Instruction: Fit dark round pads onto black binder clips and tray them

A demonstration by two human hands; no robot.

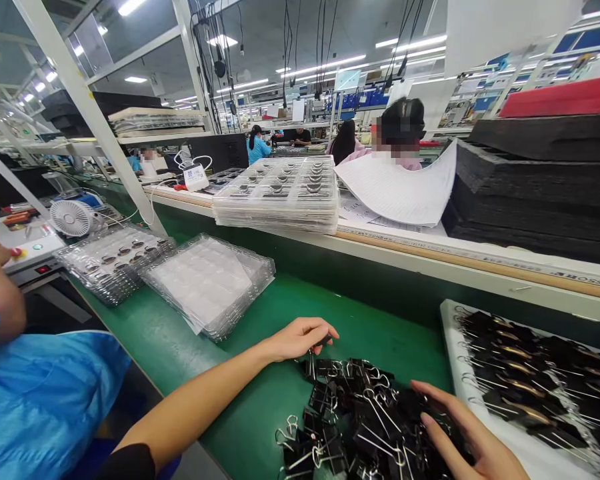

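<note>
A heap of black binder clips (360,417) with silver wire handles lies on the green table. At the far edge of the heap, my left hand (303,339) is closed in a pinch on a small black binder clip (324,341), mostly covered by the fingers. My right hand (473,430) reaches in at the heap's right side, its thumb and forefinger apart and close to the clips. Its other fingers are hidden. To the right, a white tray (453,347) holds rows of black clips with gold-coloured curved pieces among them.
Two stacks of clear plastic trays (210,280) (115,260) lie left on the table. More clear trays (277,190), paper sheets (405,183) and black foam blocks (540,187) sit on the shelf ahead. A co-worker in a blue garment (45,400) is close at left, near a fan (71,217).
</note>
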